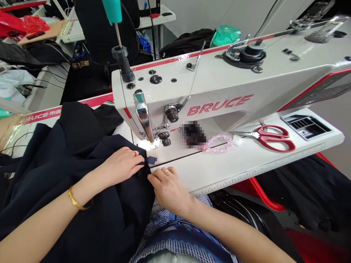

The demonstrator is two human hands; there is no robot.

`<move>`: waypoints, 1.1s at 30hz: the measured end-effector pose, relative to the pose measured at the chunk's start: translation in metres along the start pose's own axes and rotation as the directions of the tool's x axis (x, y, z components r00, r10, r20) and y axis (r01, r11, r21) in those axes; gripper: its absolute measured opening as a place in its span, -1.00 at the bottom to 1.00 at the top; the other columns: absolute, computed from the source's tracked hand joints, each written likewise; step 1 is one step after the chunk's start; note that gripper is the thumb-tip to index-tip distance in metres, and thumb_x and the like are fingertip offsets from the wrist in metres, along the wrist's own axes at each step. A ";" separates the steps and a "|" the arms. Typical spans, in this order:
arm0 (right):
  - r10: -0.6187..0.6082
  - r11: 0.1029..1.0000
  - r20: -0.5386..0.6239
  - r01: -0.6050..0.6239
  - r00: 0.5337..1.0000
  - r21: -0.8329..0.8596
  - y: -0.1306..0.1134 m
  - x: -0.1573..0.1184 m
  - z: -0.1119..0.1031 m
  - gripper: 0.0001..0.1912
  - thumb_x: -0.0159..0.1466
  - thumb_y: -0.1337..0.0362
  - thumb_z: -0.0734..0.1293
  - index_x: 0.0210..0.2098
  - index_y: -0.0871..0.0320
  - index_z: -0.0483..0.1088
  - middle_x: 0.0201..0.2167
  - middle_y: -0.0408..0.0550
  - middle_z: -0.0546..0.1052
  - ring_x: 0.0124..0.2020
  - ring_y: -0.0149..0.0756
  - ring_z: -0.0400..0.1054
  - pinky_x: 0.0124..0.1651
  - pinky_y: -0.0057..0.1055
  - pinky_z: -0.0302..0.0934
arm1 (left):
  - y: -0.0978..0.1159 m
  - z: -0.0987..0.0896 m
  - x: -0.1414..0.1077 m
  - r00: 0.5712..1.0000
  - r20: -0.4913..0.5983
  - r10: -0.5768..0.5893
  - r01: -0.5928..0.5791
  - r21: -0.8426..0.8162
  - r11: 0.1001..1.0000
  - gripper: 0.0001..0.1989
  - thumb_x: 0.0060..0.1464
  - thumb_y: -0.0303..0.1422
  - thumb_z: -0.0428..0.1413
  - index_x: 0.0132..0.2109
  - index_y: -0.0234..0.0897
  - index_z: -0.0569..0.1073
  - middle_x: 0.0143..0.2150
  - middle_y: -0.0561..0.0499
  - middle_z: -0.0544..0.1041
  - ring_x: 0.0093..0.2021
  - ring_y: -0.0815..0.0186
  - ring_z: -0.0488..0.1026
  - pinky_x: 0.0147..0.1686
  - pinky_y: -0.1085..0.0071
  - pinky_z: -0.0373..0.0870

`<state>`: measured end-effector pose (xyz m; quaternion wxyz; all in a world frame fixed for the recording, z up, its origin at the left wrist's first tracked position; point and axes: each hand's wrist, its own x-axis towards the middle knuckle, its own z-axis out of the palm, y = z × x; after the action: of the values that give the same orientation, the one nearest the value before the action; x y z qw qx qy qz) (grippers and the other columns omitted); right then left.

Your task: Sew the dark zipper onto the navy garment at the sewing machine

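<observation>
Dark navy fabric is bunched over the left part of the machine bed and hangs over the front edge. My left hand has its fingers closed on the fabric near its right edge, just in front of the lit needle area. Close beside it, my right hand pinches the same edge of the fabric with thumb and fingers. The white sewing machine stands behind both hands, its presser foot partly hidden by the fabric. A small blue scrap lies on the bed between the hands and the needle area.
Red-handled scissors and a pink bead bracelet lie on the bed to the right. A ruler strip runs along the front edge. A teal-handled screwdriver stands upright on the machine head. A black chair is behind.
</observation>
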<state>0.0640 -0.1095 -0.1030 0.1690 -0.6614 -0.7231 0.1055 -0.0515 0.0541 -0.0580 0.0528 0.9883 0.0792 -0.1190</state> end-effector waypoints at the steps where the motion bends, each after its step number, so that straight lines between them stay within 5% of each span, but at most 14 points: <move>1: -0.020 1.000 0.001 0.020 1.000 -0.013 0.002 0.003 -0.001 -0.84 0.18 0.43 0.18 -0.26 0.18 0.33 -0.38 -0.06 0.35 -0.37 -0.28 0.15 -0.31 -0.30 -0.07 | -0.001 0.001 0.002 1.000 -0.011 -0.016 0.016 -0.005 1.000 -0.82 0.14 -0.32 -0.06 -0.27 -0.23 0.41 -0.30 0.00 0.43 -0.37 0.32 0.35 -0.28 0.34 0.28; 5: -0.072 0.997 -0.028 0.071 0.997 -0.027 0.008 0.015 -0.001 -0.85 0.23 0.31 0.17 -0.40 0.18 0.33 -0.42 -0.07 0.33 -0.36 -0.29 0.17 -0.30 -0.31 -0.05 | -0.004 0.007 0.009 0.991 -0.066 -0.113 0.105 -0.115 0.988 -0.78 0.07 -0.36 0.00 -0.10 -0.23 0.32 -0.04 -0.07 0.36 -0.25 0.27 0.39 -0.25 0.33 0.32; 7: -0.052 0.998 -0.052 0.051 0.997 -0.029 0.008 0.018 0.001 -0.80 0.25 0.23 0.16 -0.42 0.18 0.32 -0.44 -0.08 0.33 -0.37 -0.29 0.19 -0.29 -0.30 -0.04 | -0.006 0.009 0.009 0.991 -0.030 -0.134 0.126 -0.199 0.972 -0.69 0.06 -0.38 -0.01 -0.01 -0.21 0.25 -0.10 -0.03 0.40 -0.23 0.27 0.39 -0.24 0.34 0.32; 10: 0.005 1.000 -0.093 -0.006 0.996 -0.005 0.004 0.016 0.004 -0.83 0.24 0.19 0.21 -0.38 0.16 0.31 -0.31 -0.03 0.37 -0.27 -0.25 0.22 -0.22 -0.28 -0.01 | -0.010 0.005 0.002 0.995 0.009 -0.103 0.102 -0.244 0.964 -0.82 0.04 -0.45 -0.03 -0.17 -0.20 0.32 -0.26 0.03 0.41 -0.27 0.31 0.37 -0.23 0.38 0.31; 13: 0.012 0.998 -0.129 -0.005 0.992 0.055 -0.003 0.010 0.005 -0.87 0.24 0.23 0.24 -0.24 0.14 0.30 -0.09 0.04 0.35 -0.12 -0.21 0.22 -0.12 -0.25 -0.01 | -0.014 -0.007 -0.012 0.996 -0.053 -0.067 0.051 -0.271 0.961 -0.91 -0.04 -0.52 0.00 -0.38 -0.23 0.30 -0.12 0.00 0.37 -0.07 0.27 0.30 -0.09 0.35 0.26; 15: -0.030 0.994 -0.126 0.043 0.992 0.097 -0.007 0.007 0.007 -0.88 0.25 0.29 0.21 -0.21 0.14 0.28 -0.20 0.00 0.41 -0.20 -0.26 0.25 -0.15 -0.29 0.00 | -0.016 -0.013 -0.018 0.999 -0.040 -0.036 0.022 -0.323 0.946 -0.90 -0.09 -0.52 0.01 -0.43 -0.24 0.23 -0.07 0.02 0.37 0.00 0.27 0.26 -0.01 0.35 0.22; 18: -0.041 0.988 -0.119 0.058 0.992 0.143 -0.009 0.006 0.011 -0.93 0.26 0.34 0.18 -0.27 0.18 0.26 -0.49 -0.14 0.41 -0.43 -0.35 0.25 -0.25 -0.34 0.00 | -0.017 -0.014 -0.015 0.995 0.062 -0.076 0.093 -0.358 0.929 -0.98 0.01 -0.42 0.00 -0.35 -0.22 0.26 -0.25 0.06 0.43 -0.17 0.33 0.35 -0.16 0.42 0.30; 22: 0.000 0.999 -0.093 0.003 0.996 0.036 0.000 0.010 0.010 -0.89 0.24 0.27 0.23 -0.37 0.19 0.25 -0.53 -0.16 0.38 -0.50 -0.35 0.23 -0.31 -0.34 -0.01 | -0.017 -0.002 0.009 0.982 0.062 -0.180 0.190 -0.243 0.951 -0.83 0.15 -0.28 -0.09 -0.22 -0.23 0.33 -0.34 0.03 0.45 -0.30 0.27 0.39 -0.32 0.39 0.29; 28: -0.295 0.953 -0.023 0.292 0.955 -0.082 0.034 0.026 -0.007 -0.52 0.22 0.02 0.23 0.00 0.23 0.21 0.02 0.12 0.32 0.02 -0.11 0.13 -0.04 -0.11 0.01 | -0.016 -0.001 0.032 0.974 -0.031 -0.226 0.213 -0.230 0.950 -0.77 0.13 -0.26 -0.07 -0.33 -0.27 0.40 -0.37 0.01 0.50 -0.37 0.28 0.43 -0.35 0.39 0.25; 33: -0.390 0.919 0.043 0.392 0.920 -0.040 0.048 0.034 -0.010 -0.49 0.21 -0.01 0.22 -0.01 0.24 0.24 0.01 0.13 0.34 -0.01 -0.12 0.16 -0.02 -0.10 0.02 | -0.021 -0.003 0.033 0.957 0.009 -0.289 0.283 -0.230 0.931 -0.61 0.14 -0.17 -0.11 -0.55 -0.27 0.32 -0.58 0.06 0.44 -0.56 0.33 0.36 -0.48 0.42 0.17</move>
<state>0.1098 -0.0714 -0.1087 0.1583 -0.5057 -0.8457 0.0638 -0.0226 0.0795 -0.0650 0.1475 0.9549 0.2361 -0.1031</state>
